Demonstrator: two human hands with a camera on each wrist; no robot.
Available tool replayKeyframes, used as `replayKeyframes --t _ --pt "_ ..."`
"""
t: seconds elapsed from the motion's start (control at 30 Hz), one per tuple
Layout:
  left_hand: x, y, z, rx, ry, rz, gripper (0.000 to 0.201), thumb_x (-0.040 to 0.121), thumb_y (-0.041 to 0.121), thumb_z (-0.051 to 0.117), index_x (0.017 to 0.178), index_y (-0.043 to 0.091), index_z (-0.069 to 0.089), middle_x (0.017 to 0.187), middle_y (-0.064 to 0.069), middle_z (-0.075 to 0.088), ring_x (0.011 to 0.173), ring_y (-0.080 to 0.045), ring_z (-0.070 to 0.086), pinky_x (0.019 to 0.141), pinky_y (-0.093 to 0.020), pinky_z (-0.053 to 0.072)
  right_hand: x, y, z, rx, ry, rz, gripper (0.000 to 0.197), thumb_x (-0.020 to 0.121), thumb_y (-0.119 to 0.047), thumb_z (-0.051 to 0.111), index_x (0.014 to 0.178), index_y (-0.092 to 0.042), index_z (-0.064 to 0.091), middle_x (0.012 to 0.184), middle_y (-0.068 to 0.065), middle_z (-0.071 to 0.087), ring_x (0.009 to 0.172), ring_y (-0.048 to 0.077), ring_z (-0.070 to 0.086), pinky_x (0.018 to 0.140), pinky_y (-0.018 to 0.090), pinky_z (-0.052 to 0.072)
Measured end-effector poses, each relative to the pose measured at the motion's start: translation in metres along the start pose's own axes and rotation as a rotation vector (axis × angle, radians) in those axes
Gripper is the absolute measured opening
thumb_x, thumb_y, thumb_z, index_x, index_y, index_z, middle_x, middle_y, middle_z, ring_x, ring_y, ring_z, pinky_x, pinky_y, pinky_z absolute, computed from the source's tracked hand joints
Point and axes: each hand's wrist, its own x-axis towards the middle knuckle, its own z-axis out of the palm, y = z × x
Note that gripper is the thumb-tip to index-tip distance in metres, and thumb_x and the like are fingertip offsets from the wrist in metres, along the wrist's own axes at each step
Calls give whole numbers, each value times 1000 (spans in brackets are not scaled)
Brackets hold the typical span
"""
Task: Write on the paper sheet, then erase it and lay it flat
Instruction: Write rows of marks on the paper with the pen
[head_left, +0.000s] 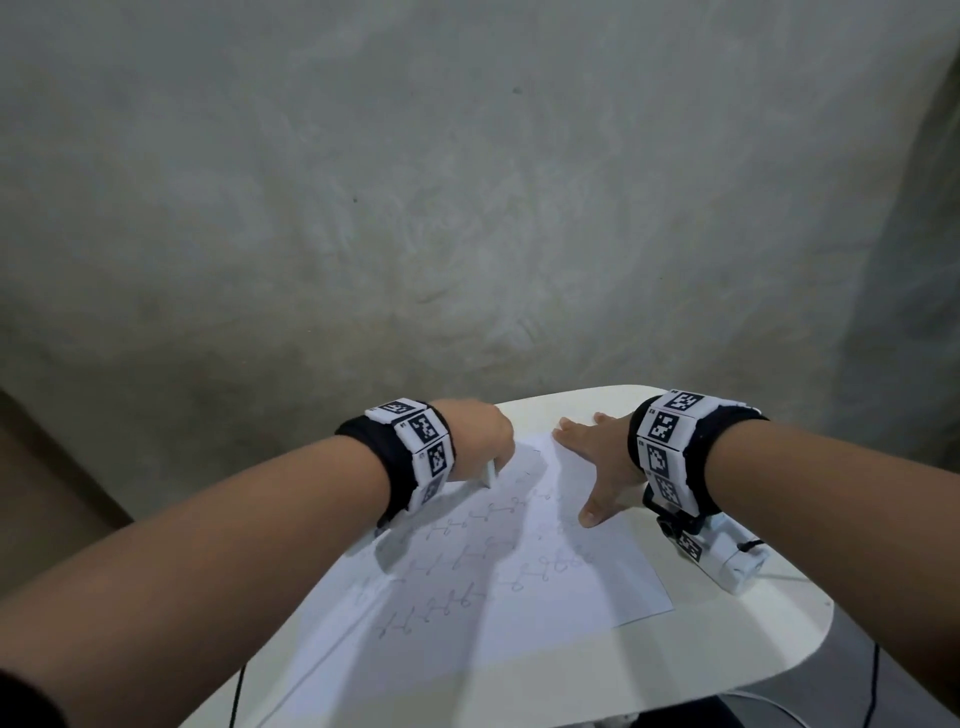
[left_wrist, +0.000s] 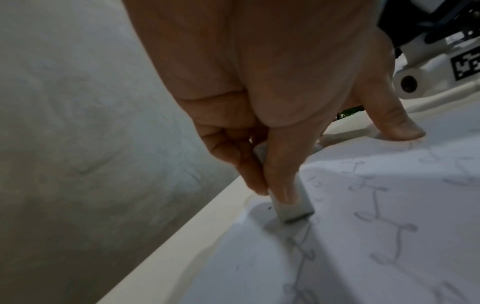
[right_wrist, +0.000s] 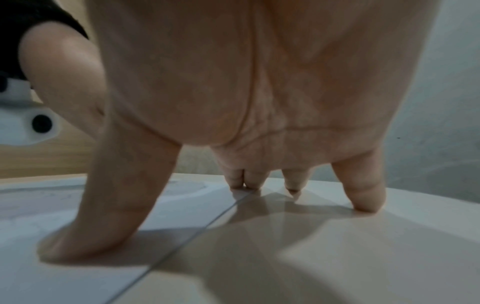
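Observation:
A white paper sheet (head_left: 519, 582) with rows of pencil marks lies on the small cream table (head_left: 727, 639). My left hand (head_left: 480, 434) pinches a white eraser (head_left: 489, 474) between thumb and fingers, its lower end pressed on the sheet near the far left corner. The left wrist view shows the eraser (left_wrist: 291, 205) upright on the paper sheet (left_wrist: 363, 246) beside the marks. My right hand (head_left: 597, 457) lies spread and flat, thumb on the sheet, fingers reaching over its far right edge onto the table. In the right wrist view the right hand's fingertips (right_wrist: 366, 203) press on the table (right_wrist: 337, 257).
A rough grey wall (head_left: 467, 182) rises right behind the table. The sheet's near left part overhangs the table's left edge. Black cables (head_left: 875, 680) hang below the table's front right. A wooden surface (head_left: 47, 493) shows at the far left.

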Motion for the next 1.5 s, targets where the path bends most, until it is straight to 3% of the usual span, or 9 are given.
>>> replayKeyframes --t 0.17,0.37,0.53,0.7,0.87,1.03,1.17,1.37,1.5 --pt "7 21 -7 -32 152 39 27 93 17 51 117 16 63 116 -1 56 101 -29 57 71 -30 37 -2 -2 0 -14 11 -4 108 79 -59 63 153 -19 -4 161 -6 -6 148 29 3 116 46 14" --pt "-4 6 5 12 37 42 22 92 19 56 112 21 64 115 1 56 98 -27 57 71 -32 42 -1 -1 -4 -9 -39 3 110 80 -59 62 152 -21 -11 160 -7 -13 149 27 -3 117 45 9" --pt "2 17 1 -55 151 55 27 93 18 51 117 18 63 114 -2 54 99 -29 57 76 -35 46 0 -2 -1 -26 -14 4 109 80 -60 62 152 -22 -9 160 -8 -12 149 27 -1 117 46 10" --pt "-17 -7 24 -85 80 32 23 91 21 56 112 22 65 115 1 57 102 -28 58 77 -31 43 0 0 0 4 -12 -3 110 79 -60 63 152 -24 -9 160 -11 -13 149 25 -3 117 45 9" --pt "-20 -9 30 -112 81 26 23 92 20 54 112 23 65 113 2 55 101 -28 57 80 -35 48 0 -5 -9 4 -26 8 109 78 -61 63 153 -20 -5 161 -7 -10 149 22 3 118 39 10" --pt "-21 -11 35 -129 130 45 26 91 20 54 114 22 66 111 1 57 99 -28 59 75 -33 44 1 -37 -15 14 52 -98 102 83 -60 57 154 -14 0 161 1 -5 149 23 -3 118 40 5" --pt "-18 -11 29 -113 165 62 24 91 24 56 113 21 66 110 -1 57 97 -29 59 75 -34 46 9 -42 4 27 22 -79 113 75 -68 60 153 -21 -7 161 -4 -11 148 25 -8 116 49 7" --pt "13 4 11 -124 257 17 22 93 26 54 111 19 65 97 -2 54 91 -29 60 64 -30 37 3 -36 -4 71 36 -150 105 76 -60 67 152 -32 1 160 -12 -1 148 28 -4 116 52 8" --pt "1 -5 21 -143 236 62 20 92 24 56 107 17 67 102 -2 59 92 -28 59 67 -30 37 10 -31 4 84 31 -118 117 73 -65 65 152 -25 -12 161 -5 -11 148 26 -10 116 51 3"
